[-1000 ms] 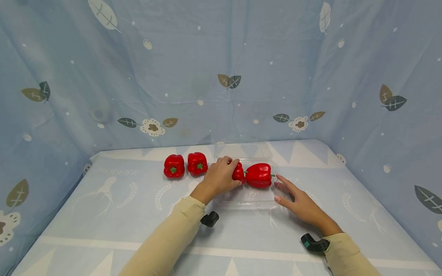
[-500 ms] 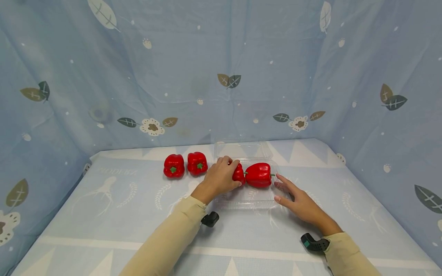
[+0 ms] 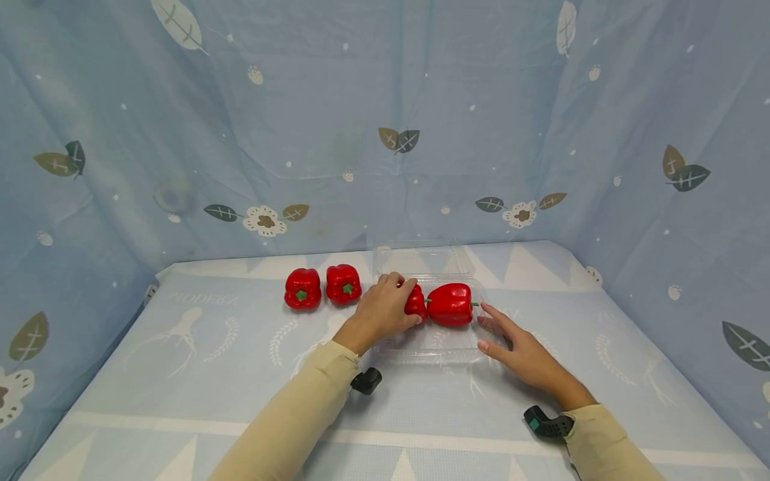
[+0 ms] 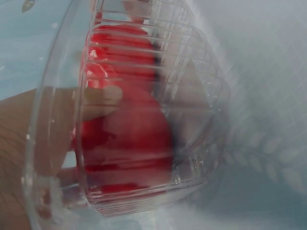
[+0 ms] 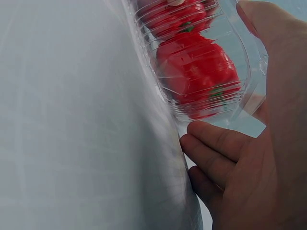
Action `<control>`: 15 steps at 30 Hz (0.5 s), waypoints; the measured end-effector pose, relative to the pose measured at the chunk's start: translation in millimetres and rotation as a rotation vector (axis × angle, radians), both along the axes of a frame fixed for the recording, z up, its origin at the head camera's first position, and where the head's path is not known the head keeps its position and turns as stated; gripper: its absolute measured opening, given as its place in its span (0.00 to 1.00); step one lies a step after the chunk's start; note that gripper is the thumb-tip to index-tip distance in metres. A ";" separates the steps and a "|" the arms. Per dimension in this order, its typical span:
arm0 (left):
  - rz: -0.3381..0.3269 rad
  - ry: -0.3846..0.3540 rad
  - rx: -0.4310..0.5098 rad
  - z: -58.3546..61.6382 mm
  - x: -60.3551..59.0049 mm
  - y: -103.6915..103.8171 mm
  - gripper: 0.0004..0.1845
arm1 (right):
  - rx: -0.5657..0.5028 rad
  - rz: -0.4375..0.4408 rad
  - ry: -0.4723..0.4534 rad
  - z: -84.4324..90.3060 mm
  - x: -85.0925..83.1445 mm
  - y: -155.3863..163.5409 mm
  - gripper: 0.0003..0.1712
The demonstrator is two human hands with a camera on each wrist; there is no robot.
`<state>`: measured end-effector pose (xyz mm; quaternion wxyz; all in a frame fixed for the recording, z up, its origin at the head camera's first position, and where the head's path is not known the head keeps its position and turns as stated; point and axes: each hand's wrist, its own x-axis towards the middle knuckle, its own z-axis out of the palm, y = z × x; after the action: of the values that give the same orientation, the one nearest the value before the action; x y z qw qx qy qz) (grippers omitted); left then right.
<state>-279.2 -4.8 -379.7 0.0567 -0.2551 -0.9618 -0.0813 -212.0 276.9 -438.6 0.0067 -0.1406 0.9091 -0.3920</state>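
A clear plastic clamshell box lies on the table with its lid folded back toward the curtain. Inside it, at the left, my left hand grips a red bell pepper, partly hidden by the fingers. In the left wrist view that bell pepper shows through the ribbed wall, the thumb against it. A second red bell pepper lies to its right, green stem pointing right. My right hand is beside the box's right end, thumb and fingers spread, holding nothing; whether its fingertips touch the wall I cannot tell.
Two more red bell peppers, one farther left and one nearer the box, sit on the patterned tablecloth. A blue curtain closes off the back and both sides.
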 end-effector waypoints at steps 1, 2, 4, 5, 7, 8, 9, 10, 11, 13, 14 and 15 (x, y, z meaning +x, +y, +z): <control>0.002 -0.004 0.000 0.0 0.1 0.0 0.39 | -0.002 0.000 -0.002 -0.1 -0.1 0.0 0.43; 0.005 -0.009 0.001 0.1 0.0 -0.1 0.39 | -0.002 0.000 -0.003 -0.2 -0.2 0.0 0.43; 0.009 -0.023 0.005 0.4 -0.1 -0.1 0.40 | -0.005 -0.001 -0.006 -0.4 -0.2 -0.1 0.43; 0.011 -0.031 0.009 0.7 -0.1 -0.1 0.41 | -0.004 -0.001 -0.006 -0.4 -0.2 -0.2 0.43; 0.014 -0.049 0.015 1.3 -0.1 -0.4 0.42 | -0.009 -0.002 -0.008 -0.2 -0.1 -0.4 0.43; 0.017 -0.060 0.019 1.6 -0.1 -0.5 0.43 | -0.009 -0.003 -0.008 -0.1 -0.1 -0.6 0.43; 0.020 -0.073 0.025 2.1 0.0 -0.8 0.44 | -0.009 -0.003 -0.008 0.1 0.0 -0.7 0.43; 0.022 -0.085 0.030 2.7 0.0 -1.2 0.44 | -0.008 -0.004 -0.007 0.3 0.2 -0.8 0.43; 0.022 -0.098 0.036 3.4 0.2 -1.7 0.44 | -0.009 -0.004 -0.008 0.7 0.4 -0.9 0.43; 0.020 -0.121 0.048 5.1 0.1 -3.0 0.43 | -0.006 -0.004 -0.007 1.2 0.6 -1.1 0.43; 0.017 -0.130 0.057 6.1 0.3 -3.7 0.42 | -0.003 -0.004 -0.005 1.3 0.7 -1.1 0.43; 0.013 -0.137 0.064 7.2 0.4 -4.4 0.41 | -0.001 -0.003 -0.004 1.5 0.7 -1.1 0.43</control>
<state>-278.9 -9.2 -372.5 -0.0007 -0.2408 -0.9619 -0.1292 -211.3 275.8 -437.1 0.0078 -0.1384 0.9092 -0.3927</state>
